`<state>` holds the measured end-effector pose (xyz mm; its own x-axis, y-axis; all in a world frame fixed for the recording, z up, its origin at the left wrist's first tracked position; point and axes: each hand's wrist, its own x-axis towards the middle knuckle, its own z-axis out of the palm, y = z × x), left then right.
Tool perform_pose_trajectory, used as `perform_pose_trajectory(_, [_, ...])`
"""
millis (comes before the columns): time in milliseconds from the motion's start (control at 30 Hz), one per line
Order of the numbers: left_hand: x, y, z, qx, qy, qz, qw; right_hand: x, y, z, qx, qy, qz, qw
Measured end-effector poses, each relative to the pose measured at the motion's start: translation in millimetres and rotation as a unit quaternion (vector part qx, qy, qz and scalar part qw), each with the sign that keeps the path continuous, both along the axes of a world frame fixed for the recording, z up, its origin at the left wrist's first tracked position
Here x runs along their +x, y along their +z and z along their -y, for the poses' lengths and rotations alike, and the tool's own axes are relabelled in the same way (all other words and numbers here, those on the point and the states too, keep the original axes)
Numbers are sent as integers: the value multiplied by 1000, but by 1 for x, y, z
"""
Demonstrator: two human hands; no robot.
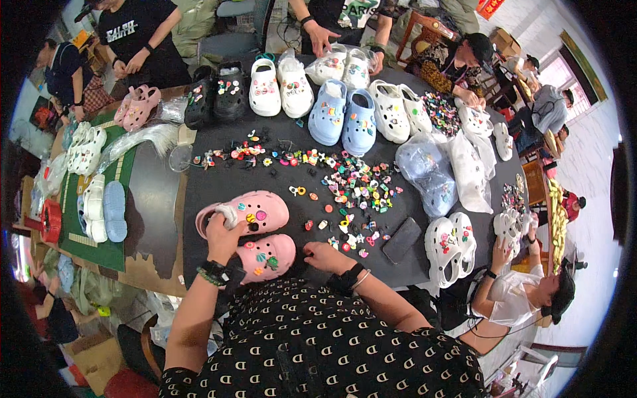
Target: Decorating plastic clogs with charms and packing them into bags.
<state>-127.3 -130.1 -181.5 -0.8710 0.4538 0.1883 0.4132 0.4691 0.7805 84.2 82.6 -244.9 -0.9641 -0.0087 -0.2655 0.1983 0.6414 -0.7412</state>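
Note:
Two pink clogs lie side by side in front of me, toes to the right. My left hand is closed at the opening of the farther pink clog, with a white crumpled wad against its fingers. Round and dark charms sit on that clog's upper. The nearer pink clog carries green, red and orange charms, and its heel is partly hidden by my left wrist. Just right of its toe, my right hand rests low over the dark table mat with its fingers curled together. Whatever they pinch, if anything, is hidden.
Loose colourful charms are heaped beyond my right hand. A dark phone lies right of them. Blue clogs, white clogs and black clogs ring the table. Bagged clogs stand at right. Several people work around it.

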Motion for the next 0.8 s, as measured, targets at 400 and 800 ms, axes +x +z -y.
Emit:
perform_pose_trajectory(400, [-12, -12, -6, -116, -34, 28, 992, -29, 21, -91, 55, -284, -78, 954])
perform_pose_trajectory(800, [-13, -19, -7, -117, -34, 75, 990, -81, -2, -137, 235, -251, -20, 939])
